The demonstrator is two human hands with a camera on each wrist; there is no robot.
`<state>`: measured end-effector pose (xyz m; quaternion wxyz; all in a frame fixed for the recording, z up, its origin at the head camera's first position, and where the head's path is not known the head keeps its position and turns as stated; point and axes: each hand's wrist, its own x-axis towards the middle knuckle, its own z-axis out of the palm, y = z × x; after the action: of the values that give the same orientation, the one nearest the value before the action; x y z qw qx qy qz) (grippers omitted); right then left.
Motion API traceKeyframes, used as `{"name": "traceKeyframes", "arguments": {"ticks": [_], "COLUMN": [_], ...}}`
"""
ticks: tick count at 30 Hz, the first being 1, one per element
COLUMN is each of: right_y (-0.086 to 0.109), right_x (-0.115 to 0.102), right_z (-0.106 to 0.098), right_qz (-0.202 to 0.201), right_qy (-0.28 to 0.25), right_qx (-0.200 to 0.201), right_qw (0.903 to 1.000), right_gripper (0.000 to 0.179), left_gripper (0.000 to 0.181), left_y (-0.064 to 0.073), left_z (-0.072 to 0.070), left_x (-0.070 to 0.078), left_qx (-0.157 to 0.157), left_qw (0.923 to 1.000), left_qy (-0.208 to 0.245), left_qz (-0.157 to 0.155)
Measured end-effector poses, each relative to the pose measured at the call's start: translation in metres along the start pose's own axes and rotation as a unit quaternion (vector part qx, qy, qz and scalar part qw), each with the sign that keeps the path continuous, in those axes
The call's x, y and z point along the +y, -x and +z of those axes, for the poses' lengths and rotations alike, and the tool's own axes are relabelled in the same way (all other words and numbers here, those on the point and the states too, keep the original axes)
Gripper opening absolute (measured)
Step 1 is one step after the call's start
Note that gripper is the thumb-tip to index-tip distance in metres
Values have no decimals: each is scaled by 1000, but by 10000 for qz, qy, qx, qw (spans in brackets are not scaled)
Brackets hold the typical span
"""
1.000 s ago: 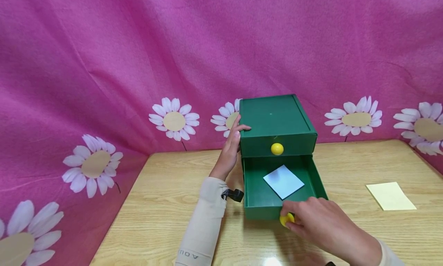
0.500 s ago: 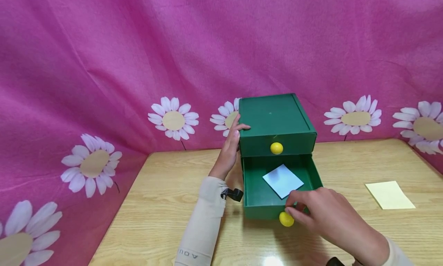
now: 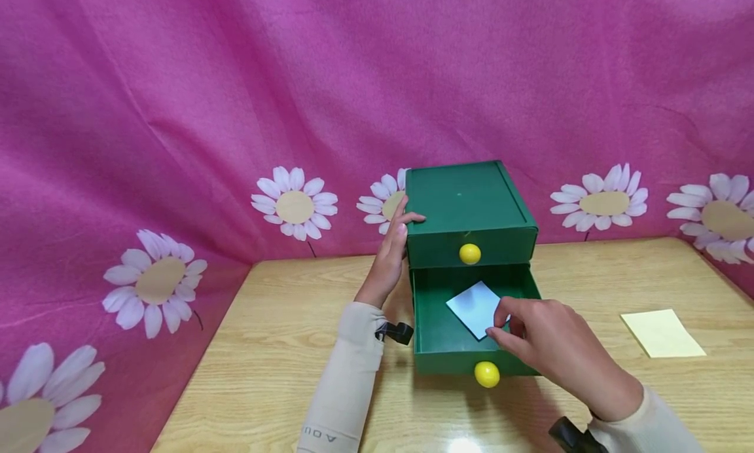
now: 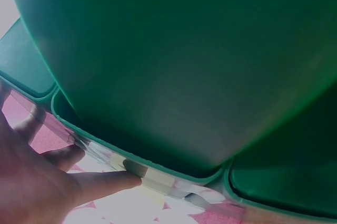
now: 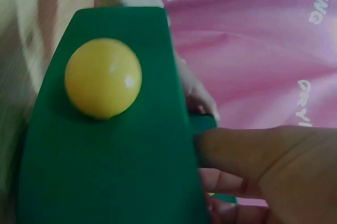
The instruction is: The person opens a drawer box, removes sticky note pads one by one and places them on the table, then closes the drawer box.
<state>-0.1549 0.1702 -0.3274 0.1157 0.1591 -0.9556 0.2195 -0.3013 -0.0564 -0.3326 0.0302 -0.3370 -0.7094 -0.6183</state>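
Observation:
A green two-drawer box (image 3: 465, 198) stands on the table, its lower drawer (image 3: 436, 338) pulled out. Inside that drawer lies a light blue sticky note pad (image 3: 474, 308). My left hand (image 3: 385, 260) rests against the box's left side, fingers extended, one fingertip over the top edge; the left wrist view shows its fingers (image 4: 108, 186) along the box wall. My right hand (image 3: 554, 338) hovers above the drawer's front right part, thumb and forefinger bent with a small gap, holding nothing visible. It partly covers the pad's right corner. Below it, the lower yellow knob (image 3: 487, 374) is free.
The upper drawer, with a yellow knob (image 3: 470, 254), is closed. A pale yellow sticky note pad (image 3: 663, 333) lies to the right on the wooden table (image 3: 283, 335). Behind hangs a pink cloth (image 3: 330, 80) with printed daisies.
My right hand has let go of the lower drawer's knob and moved up over the drawer toward the blue pad. The left hand stays on the box; the drawer remains out.

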Motion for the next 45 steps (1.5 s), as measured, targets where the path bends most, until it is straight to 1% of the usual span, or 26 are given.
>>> {"name": "traceKeyframes", "arguments": {"ticks": [6,9,12,17,20,24,30,39,45], "right_y": [-11,-14,-17,-26,-31,-36,-37,-38,-38], "right_x": [10,14,18,22,25,27,30,30,29], "right_z": [7,11,13,14,16,20,26,31,31], "right_qz": [-27,-15,-105,-318,-362,-342,-261,-281,-252], "right_qy": [-119,-109,-47,113,243,436,716,1000,1225], "right_qx": [-44,-87,-103,-110,-142,-206,-327,-460,-693], "right_qw": [9999,9999,9999,9994,9989,9983,9966,9935,9897], "right_gripper": [19,21,23,25,27,30,41,51,37], "left_gripper": [41,42,43,42,42,43,42,42,41], "left_y": [0,0,0,1,0,-1,-2,-1,1], "left_z": [1,1,1,0,0,0,1,0,-1], "left_x": [0,0,-1,-1,0,1,1,1,-1], "left_qx": [28,7,-4,4,9,10,-20,7,40], "left_qw": [10000,10000,10000,10000,10000,9999,9997,9997,9998], "left_qy": [-26,-61,-39,24,9,-33,-48,-65,-159], "left_qz": [74,76,59,28,45,117,239,217,146]}}
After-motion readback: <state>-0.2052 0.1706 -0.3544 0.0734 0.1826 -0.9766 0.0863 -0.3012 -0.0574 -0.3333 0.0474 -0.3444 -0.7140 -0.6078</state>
